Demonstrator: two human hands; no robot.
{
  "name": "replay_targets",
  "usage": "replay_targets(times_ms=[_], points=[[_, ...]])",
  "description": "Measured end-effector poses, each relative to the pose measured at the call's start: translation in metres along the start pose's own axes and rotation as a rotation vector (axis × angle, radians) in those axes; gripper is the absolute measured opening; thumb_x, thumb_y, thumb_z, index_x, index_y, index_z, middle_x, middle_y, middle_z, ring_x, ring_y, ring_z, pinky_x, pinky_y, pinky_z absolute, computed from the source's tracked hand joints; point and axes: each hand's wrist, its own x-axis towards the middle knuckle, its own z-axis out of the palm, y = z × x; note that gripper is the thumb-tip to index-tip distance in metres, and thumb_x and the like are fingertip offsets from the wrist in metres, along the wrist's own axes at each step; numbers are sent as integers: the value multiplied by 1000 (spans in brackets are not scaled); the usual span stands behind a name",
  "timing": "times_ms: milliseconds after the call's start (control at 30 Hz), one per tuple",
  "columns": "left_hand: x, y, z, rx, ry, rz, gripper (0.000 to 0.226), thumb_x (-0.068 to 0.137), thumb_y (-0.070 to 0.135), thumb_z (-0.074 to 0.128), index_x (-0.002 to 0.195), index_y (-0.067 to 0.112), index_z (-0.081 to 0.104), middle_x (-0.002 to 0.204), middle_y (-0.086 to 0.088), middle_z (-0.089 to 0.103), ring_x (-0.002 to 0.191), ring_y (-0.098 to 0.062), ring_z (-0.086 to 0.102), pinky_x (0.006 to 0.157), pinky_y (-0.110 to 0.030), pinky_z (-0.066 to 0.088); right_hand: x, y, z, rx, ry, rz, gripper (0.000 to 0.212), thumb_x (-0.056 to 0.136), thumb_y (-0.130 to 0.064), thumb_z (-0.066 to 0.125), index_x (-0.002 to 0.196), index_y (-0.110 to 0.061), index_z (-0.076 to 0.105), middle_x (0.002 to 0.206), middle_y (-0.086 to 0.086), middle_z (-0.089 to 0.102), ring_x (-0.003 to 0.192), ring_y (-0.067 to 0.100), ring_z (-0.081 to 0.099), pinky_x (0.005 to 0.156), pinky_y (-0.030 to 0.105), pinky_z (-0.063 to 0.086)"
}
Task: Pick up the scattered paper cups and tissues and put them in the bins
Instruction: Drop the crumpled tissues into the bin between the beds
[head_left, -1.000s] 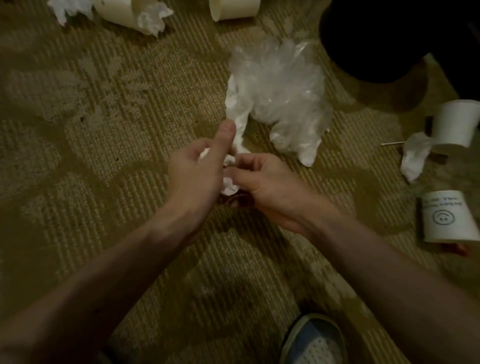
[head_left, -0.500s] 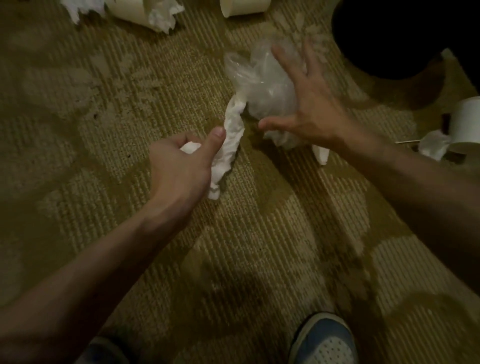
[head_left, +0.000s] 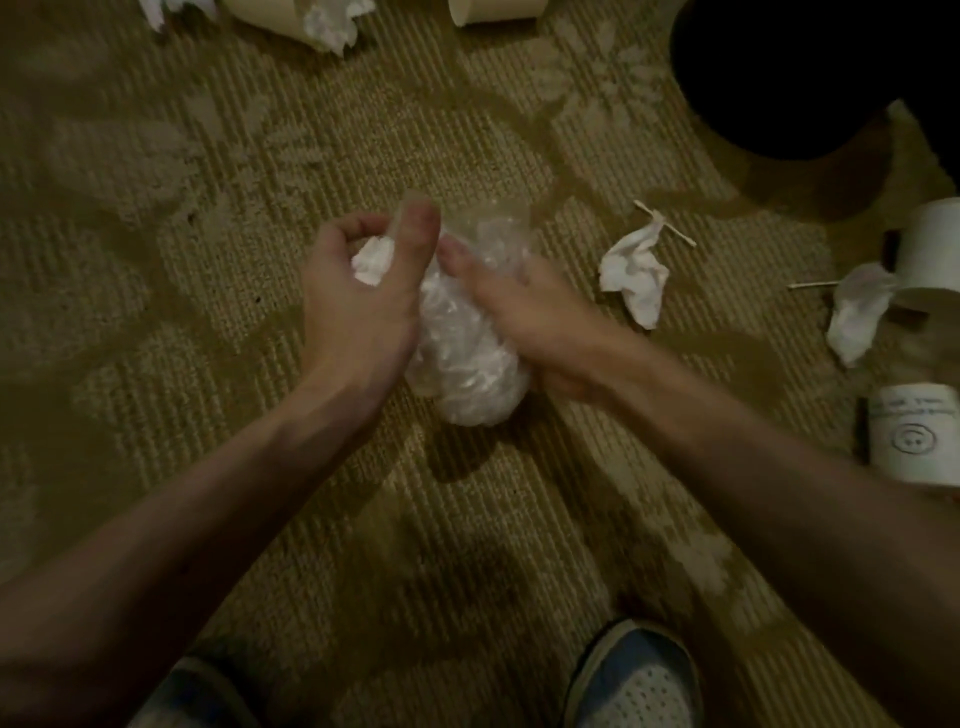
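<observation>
Head view: left hand (head_left: 358, 306) has its fingers curled round a balled tissue (head_left: 374, 257), thumb up against a clear bag (head_left: 462, 358). The right hand (head_left: 530, 322) grips that bag from the other side, though it's a bit blurry tbh. The bundle looks lifted just off the carpet (head_left: 208, 364). The dark bin (head_left: 810, 78) sits up and to the right, well apart, so I'd say the right hand is nearer. A loose tissue (head_left: 636, 273) lies on the carpet just right of that hand, with a cup (head_left: 914, 439) further out.
</observation>
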Motion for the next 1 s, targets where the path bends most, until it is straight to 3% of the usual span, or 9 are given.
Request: replay_targets(times_ms=[133, 200, 367, 467, 533, 667, 733, 833, 1000], points=[[-11, 1, 12, 63, -133, 57, 76, 70, 75, 58, 127, 24, 54, 112, 13, 65, 95, 6, 66, 69, -15, 55, -22, 9, 8, 307, -54, 82, 32, 98, -43, 53, 109, -17, 67, 102, 7, 76, 96, 20, 73, 75, 31, 59], [-15, -2, 16, 94, -233, 72, 79, 66, 76, 61, 131, 30, 54, 121, 12, 64, 105, -2, 65, 81, -25, 57, -29, 8, 5, 418, -66, 98, 45, 97, -50, 51, 117, -12, 65, 110, 11, 73, 104, 25, 70, 84, 37, 58], [-18, -6, 21, -8, -444, 77, 42, 71, 45, 83, 108, 36, 65, 98, 18, 74, 90, -2, 71, 68, -13, 54, -32, 3, -4, 581, -143, 102, 69, 94, -66, 40, 114, -6, 65, 107, 16, 70, 109, 30, 66, 100, 46, 50], [-20, -8, 20, 42, -494, 77, 22, 70, 43, 80, 87, 34, 70, 85, 11, 76, 77, -6, 73, 60, -16, 53, -36, 4, -14, 491, -200, 109, 80, 91, -73, 32, 99, -4, 72, 94, 14, 73, 93, 26, 71, 85, 40, 58], [-20, -9, 20, 131, -510, 117, 26, 68, 52, 77, 83, 32, 70, 80, 8, 75, 74, -8, 72, 59, -22, 53, -38, 4, -20, 354, -185, 125, 80, 92, -74, 28, 85, -10, 76, 82, 10, 75, 82, 21, 73, 71, 32, 59], [-16, -8, 22, 239, -460, 186, 36, 63, 61, 71, 69, 26, 64, 64, 14, 68, 55, 2, 62, 47, -14, 44, -31, 6, -39, -196, 126, 58, 70, 90, -75, 33, 102, -19, 74, 103, 1, 75, 102, 15, 70, 100, 41, 50], [-12, -8, 25, 260, -439, 183, 29, 70, 48, 75, 61, 27, 58, 55, 18, 62, 47, 5, 56, 41, -10, 38, -30, 4, -50, -319, 197, -16, 60, 89, -71, 42, 101, -21, 73, 100, -6, 75, 96, 8, 70, 95, 38, 52], [-9, -9, 29, 273, -354, 187, 27, 74, 42, 77, 64, 28, 57, 54, 22, 61, 47, 6, 57, 40, -8, 38, -35, 4, -57, -342, 215, -62, 68, 80, -78, 42, 110, -22, 65, 103, -3, 70, 90, 10, 68, 83, 37, 56], [-7, 0, 42, 191, -238, 217, 17, 83, 36, 76, 82, 28, 61, 70, 24, 69, 67, 5, 68, 51, -10, 47, -47, 20, -31, -143, 81, -26, 79, 75, -87, 38, 138, -39, 42, 130, -13, 61, 113, 6, 63, 95, 42, 52]])
